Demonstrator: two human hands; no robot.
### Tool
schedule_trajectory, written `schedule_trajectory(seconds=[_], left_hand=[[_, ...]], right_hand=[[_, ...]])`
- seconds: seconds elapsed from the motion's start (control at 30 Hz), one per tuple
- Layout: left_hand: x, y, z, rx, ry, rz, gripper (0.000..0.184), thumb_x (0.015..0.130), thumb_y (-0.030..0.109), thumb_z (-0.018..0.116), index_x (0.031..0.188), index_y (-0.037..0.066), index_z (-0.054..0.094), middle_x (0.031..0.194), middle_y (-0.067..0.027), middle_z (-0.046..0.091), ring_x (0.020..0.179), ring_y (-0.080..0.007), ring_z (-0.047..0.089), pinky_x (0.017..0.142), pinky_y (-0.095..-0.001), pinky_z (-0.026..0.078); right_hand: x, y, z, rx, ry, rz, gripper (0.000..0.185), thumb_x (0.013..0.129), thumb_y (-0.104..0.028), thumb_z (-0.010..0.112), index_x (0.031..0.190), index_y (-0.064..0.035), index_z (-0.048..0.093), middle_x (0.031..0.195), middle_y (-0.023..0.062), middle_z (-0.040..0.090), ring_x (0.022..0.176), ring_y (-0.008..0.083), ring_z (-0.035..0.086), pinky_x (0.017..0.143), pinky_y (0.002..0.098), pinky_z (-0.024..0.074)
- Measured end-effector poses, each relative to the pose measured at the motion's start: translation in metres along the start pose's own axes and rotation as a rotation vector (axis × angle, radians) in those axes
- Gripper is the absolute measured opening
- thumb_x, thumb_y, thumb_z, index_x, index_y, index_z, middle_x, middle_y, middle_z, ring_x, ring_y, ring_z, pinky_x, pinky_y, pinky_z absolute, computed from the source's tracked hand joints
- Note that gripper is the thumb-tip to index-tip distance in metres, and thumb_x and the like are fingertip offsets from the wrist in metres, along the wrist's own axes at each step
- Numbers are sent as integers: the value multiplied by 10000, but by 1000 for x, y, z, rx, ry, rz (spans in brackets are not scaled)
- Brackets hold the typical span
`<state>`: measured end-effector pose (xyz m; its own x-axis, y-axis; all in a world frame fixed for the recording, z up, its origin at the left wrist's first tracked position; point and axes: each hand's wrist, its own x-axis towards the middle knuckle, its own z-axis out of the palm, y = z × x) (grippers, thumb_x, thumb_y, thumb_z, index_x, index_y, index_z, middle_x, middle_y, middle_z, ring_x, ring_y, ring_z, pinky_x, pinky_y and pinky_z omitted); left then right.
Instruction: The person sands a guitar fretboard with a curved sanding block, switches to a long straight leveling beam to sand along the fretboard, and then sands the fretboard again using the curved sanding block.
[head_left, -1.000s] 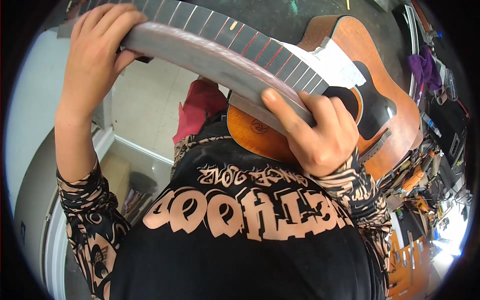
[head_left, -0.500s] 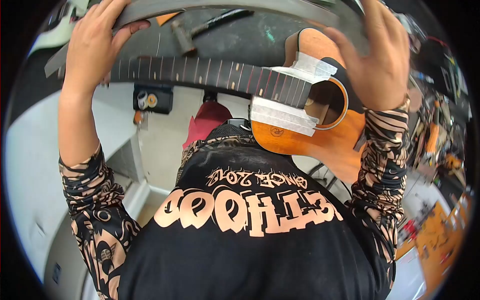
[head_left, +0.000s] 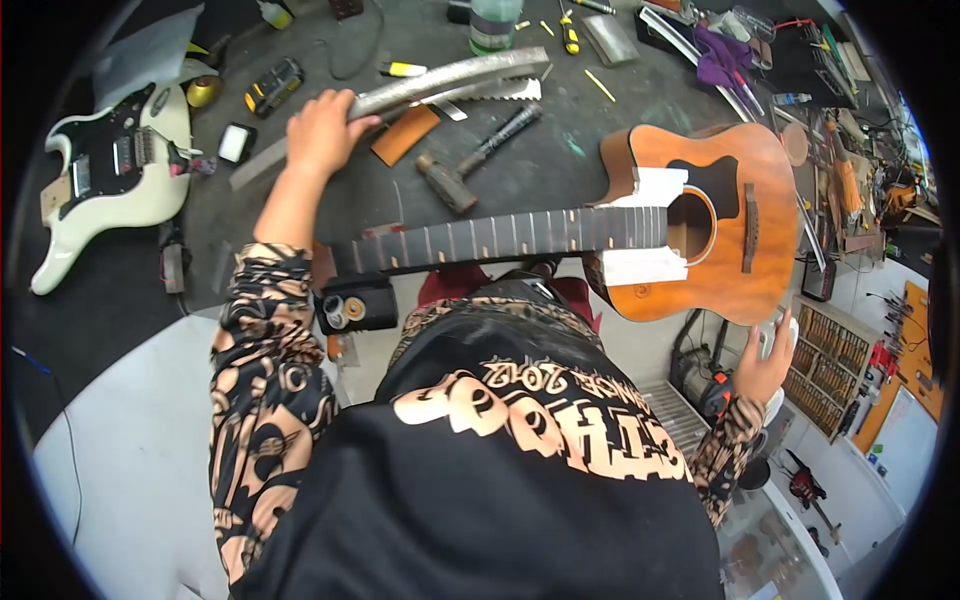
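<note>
At the upper left of the frame, the left hand (head_left: 322,135) is closed around a long grey bar (head_left: 450,80), which looks stiff and rather heavy, so I would hold it near both ends. The right hand (head_left: 763,368), fingers slightly apart, is just beside the acoustic guitar (head_left: 722,265) at right, whose hollow body seems light but fragile.

Bright, diffuse light; curved wide-angle distortion; black vignetting at corners.
</note>
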<state>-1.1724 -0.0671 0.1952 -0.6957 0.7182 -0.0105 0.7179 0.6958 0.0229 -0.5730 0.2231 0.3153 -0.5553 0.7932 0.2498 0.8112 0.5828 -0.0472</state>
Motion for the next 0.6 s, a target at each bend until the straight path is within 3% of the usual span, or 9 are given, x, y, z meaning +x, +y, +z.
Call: schedule_trajectory(seconds=[0.17, 0.2, 0.23, 0.27, 0.33, 0.4, 0.47, 0.6], left_hand=[[14, -18, 13, -42, -21, 23, 530, 890, 567, 677, 1201, 138, 655, 1183, -92, 665, 1148, -333, 621, 921, -488, 496], [20, -28, 21, -64, -50, 55, 538, 895, 562, 677, 1220, 134, 659, 1188, -101, 674, 1146, -339, 628, 922, -477, 504], [23, -46, 48, -34, 104, 89, 563, 901, 559, 676, 1256, 123, 663, 1217, -118, 684, 1144, -343, 641, 919, -460, 518], [28, -49, 44, -12, -21, 33, 589, 900, 572, 674, 1281, 123, 665, 1261, -118, 680, 1157, -337, 642, 924, -463, 522], [33, -63, 57, 25, 6, -23, 638, 901, 589, 668, 1330, 120, 623, 1276, -106, 674, 1164, -333, 639, 927, -474, 519], [37, -60, 54, 70, -100, -67, 695, 923, 596, 641, 1407, 108, 541, 1380, -117, 600, 1301, -350, 541, 1039, -508, 435], [41, -56, 50, 155, -186, -76, 699, 928, 580, 648, 1440, 125, 509, 1403, -122, 575, 1332, -368, 504, 1070, -499, 409], [24, -55, 37, 179, 2, -4, 699, 931, 539, 669, 1470, 135, 485, 1395, -144, 573, 1317, -390, 511, 1069, -497, 414]], right_hand=[[-84, 1, 3, -3, -120, 274, 666, 890, -137, 725, 1513, -79, 498, 1244, 223, 643, 1117, 388, 613, 986, 451, 473], [-96, 1, 7, 21, -24, 111, 657, 886, -138, 729, 1503, -77, 512, 1237, 225, 645, 1104, 392, 611, 989, 449, 473], [-104, -11, 1, 3, -73, 212, 653, 886, -141, 732, 1501, -84, 518, 1240, 222, 646, 1119, 397, 603, 1007, 458, 462], [-113, -13, 1, -25, -51, 220, 651, 889, -141, 734, 1504, -104, 521, 1231, 210, 647, 1127, 391, 597, 1013, 460, 455], [-126, -20, -7, -74, -18, 238, 654, 884, -150, 749, 1500, -138, 532, 1198, 174, 646, 1117, 360, 595, 989, 456, 463], [-125, -24, -17, -130, -23, 276, 628, 859, -165, 765, 1456, -139, 575, 1192, 136, 646, 1117, 345, 596, 983, 452, 466], [-118, -10, -20, -150, 7, 261, 596, 850, -163, 768, 1422, -134, 605, 1197, 130, 643, 1114, 346, 595, 986, 453, 463], [-78, 38, -17, -122, 41, 261, 560, 849, -166, 764, 1391, -126, 629, 1189, 136, 648, 1114, 352, 594, 987, 452, 464]])
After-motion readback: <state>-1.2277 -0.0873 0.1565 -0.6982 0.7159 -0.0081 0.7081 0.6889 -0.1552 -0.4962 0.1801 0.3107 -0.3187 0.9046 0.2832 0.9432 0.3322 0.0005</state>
